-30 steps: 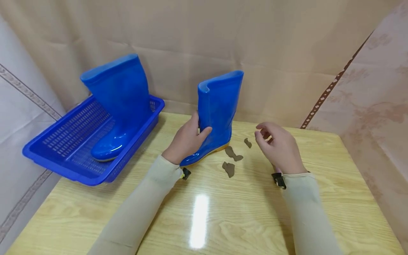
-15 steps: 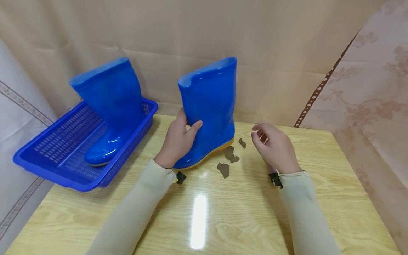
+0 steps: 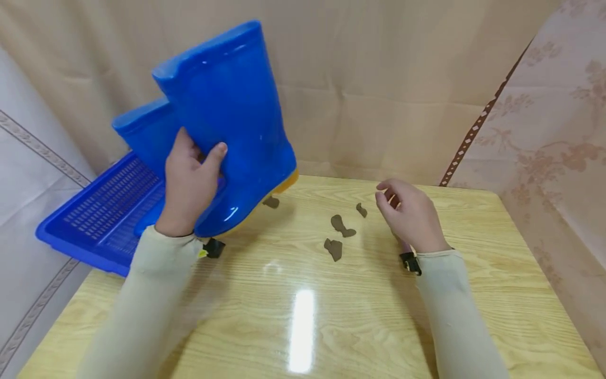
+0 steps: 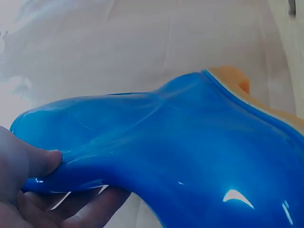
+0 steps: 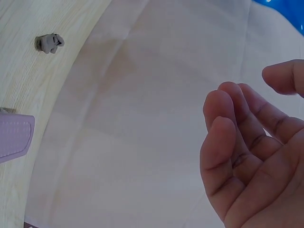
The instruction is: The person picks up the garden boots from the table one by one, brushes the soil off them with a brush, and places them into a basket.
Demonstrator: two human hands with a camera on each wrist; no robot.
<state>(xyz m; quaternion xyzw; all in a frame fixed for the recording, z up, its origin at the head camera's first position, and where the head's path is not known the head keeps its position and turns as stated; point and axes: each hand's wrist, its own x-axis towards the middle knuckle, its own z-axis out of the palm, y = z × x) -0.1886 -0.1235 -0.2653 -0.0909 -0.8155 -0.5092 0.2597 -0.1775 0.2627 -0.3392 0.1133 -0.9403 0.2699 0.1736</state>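
Above the table (image 3: pixel 331 316), the left hand (image 3: pixel 189 184) grips a glossy blue boot (image 3: pixel 236 121) (yellow-soled) — right hand (image 3: pixel 409 216) loosely curled, holding nothing.

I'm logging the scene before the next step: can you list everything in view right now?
held rubber boot: 1, blue with yellow sole, lifted off the table, tilted.
second rubber boot: 1, blue, standing in the basket, partly hidden.
basket: 1, blue slotted plastic, left table edge.
mud-like scraps: 4, brown, on the table.
lilac object: 1, on the table, right wrist view only.
table: 1, light wood.
left hand: grips the held boot's shaft.
right hand: loosely curled, holds nothing, above the table.
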